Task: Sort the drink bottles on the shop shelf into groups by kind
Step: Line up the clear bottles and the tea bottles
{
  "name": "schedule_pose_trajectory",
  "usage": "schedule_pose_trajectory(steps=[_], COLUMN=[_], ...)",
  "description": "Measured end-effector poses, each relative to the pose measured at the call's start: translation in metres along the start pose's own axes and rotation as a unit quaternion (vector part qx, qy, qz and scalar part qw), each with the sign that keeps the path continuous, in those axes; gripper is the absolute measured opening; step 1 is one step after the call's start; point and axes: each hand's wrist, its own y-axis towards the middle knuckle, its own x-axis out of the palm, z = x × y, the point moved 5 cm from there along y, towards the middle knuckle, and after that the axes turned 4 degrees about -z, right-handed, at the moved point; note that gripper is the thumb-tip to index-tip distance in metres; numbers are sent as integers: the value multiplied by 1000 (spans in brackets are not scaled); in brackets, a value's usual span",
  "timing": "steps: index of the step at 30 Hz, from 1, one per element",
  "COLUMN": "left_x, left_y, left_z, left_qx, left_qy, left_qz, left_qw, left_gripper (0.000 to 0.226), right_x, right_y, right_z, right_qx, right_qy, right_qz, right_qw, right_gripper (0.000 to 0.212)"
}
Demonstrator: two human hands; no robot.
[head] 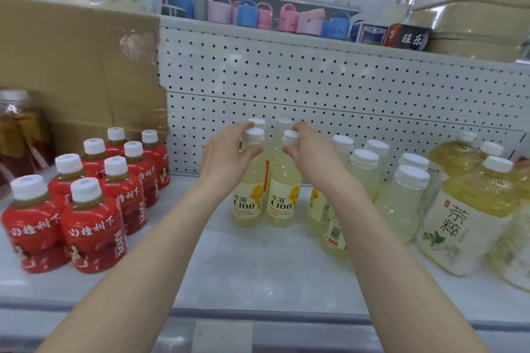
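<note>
2 btls gripped: L hand, R hand; white shelf, pegboard.

- Shelf: white flat deck, with a perforated back panel along the far edge.
- Left: red-label bottles, white caps, upright, clustered in rows.
- Far left: cardboard box behind them, and a large amber bottle at the edge.
- Centre: C100 bottles, pale yellow, upright, touching side by side.
- Right: further pale bottles, then yellow tea bottles.

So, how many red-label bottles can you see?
8 red-label bottles, left end of the shelf, in four pairs running front to back. More may hide behind them.
</note>
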Motion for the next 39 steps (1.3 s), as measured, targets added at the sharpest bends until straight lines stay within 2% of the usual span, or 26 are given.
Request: schedule_pose_trajectory(steps=[9,11,13,15,16,18,20,26,32,37,39], left_x=[8,8,11,21,28,46,57,66,75,80,79], left_y=[4,2,-3,-8,-12,-19,-24,-11,-5,-6,-8], left_z=[1,-1,-10,-26,-35,-49,-54,-57,-51,-48,-48], left_qx=[5,4,-25,-95,-137,-195,-210,-197,-180,-180,-180], left_qy=[-1,-32,-33,-45,-89,-218,-292,-336,-336,-341,-329], left_qz=[26,30,25,-33,-83,-174,-223,-259,-278,-291,-294], left_qw=[1000,999,999,994,983,940,906,884,882,876,879], left_gripper=[49,57,74,91,97,102,102,105,112,106,99], right_x=[-1,0,0,-2,-3,-3,-2,2,9,6,0], right_y=[-3,-3,-2,0,1,2,-1,-4,7,8,3], right_z=[0,1,1,1,0,-1,0,4,6,8,3], right_qx=[-7,-5,-4,-3,-4,-6,-8,-10,18,43,38], right_qy=[-3,-1,-8,-8,-6,-15,-15,-20,-63,-89,-115], right_qz=[7,6,3,1,0,-3,0,15,22,17,5], right_qw=[1000,1000,1000,1000,1000,1000,1000,1000,998,995,993], right_gripper=[42,43,43,44,43,42,41,43,40,36,45])
